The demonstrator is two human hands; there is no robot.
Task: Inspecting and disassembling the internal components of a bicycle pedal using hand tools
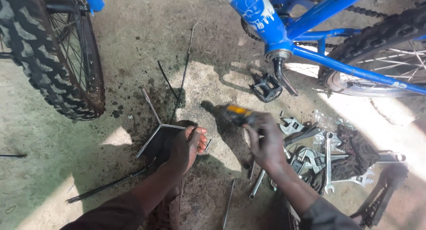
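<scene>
Right hand (266, 143) fingers wrap a yellow-handled tool (237, 114), rigid, light, gripped mid-handle; left hand (188, 145) rests half-curled, empty, beside a Y-shaped wrench (155, 123).

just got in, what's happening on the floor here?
A person crouches on stained concrete beside a blue bicycle frame. Their right hand grips a blurred yellow-and-black handled tool, raised above a pile of silver spanners and wrenches. The left hand rests by a three-armed metal Y-wrench lying on the ground. A black pedal hangs on its crank near the floor.
</scene>
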